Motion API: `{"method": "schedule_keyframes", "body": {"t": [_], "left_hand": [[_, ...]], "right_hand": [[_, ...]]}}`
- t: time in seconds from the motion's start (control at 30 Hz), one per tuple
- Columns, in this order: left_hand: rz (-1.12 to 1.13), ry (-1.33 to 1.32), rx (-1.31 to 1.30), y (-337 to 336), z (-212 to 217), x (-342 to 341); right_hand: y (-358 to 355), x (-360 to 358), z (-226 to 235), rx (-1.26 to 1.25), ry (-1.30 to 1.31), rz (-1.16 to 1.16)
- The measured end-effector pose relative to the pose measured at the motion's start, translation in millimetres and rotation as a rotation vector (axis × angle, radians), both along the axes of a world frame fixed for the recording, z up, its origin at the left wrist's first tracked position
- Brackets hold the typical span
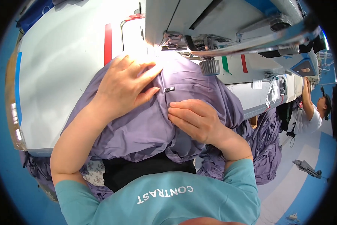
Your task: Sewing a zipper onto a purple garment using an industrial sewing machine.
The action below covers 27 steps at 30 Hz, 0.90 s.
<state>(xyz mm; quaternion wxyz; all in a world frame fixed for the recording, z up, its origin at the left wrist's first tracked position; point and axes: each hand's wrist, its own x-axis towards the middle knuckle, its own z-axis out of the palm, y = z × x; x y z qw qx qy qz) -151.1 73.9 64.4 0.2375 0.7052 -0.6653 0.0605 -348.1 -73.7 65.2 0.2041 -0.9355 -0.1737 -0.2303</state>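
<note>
A purple cloth (pixel 138 129) lies bunched over the sewing machine's table and hangs over its front edge. My left hand (pixel 123 84) rests on it, open, palm down and thumb apart, its fingertips in the bright light close to the needle area. My right hand (pixel 196 119) is closed, its fingers pinched at a fold of the same cloth, nearer to me. Between the hands, a small black tab (pixel 170 89) with a pale round spot lies on the cloth beside a seam line. The sewing machine (pixel 213 22) overhangs the cloth's far edge; glare blurs the needle.
Red tape (pixel 107 44) marks the white tabletop (pixel 63 75) on the left. A ridged metal knob (pixel 209 66) projects low from the machine near my right hand. More purple cloth (pixel 264 150) hangs at the right. Farther right, another person (pixel 310 116) works along the same row.
</note>
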Motion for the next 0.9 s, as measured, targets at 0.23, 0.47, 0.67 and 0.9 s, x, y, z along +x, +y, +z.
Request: {"method": "schedule_keyframes", "body": {"t": [0.23,0.47,0.67,0.9], "left_hand": [[-0.057,0.035,0.075,9,2,-8],[-0.043,-0.022,0.049,11,5,-7],[-0.059,0.060,0.062,7,-2,9],[-0.162,0.298,0.079,2,3,18]], "right_hand": [[-4,5,5,-0.011,0.036,-0.004],[-7,13,7,-0.027,0.021,0.010],[-13,23,7,-0.080,0.019,0.012],[-19,30,2,-0.107,-0.017,0.036]]}}
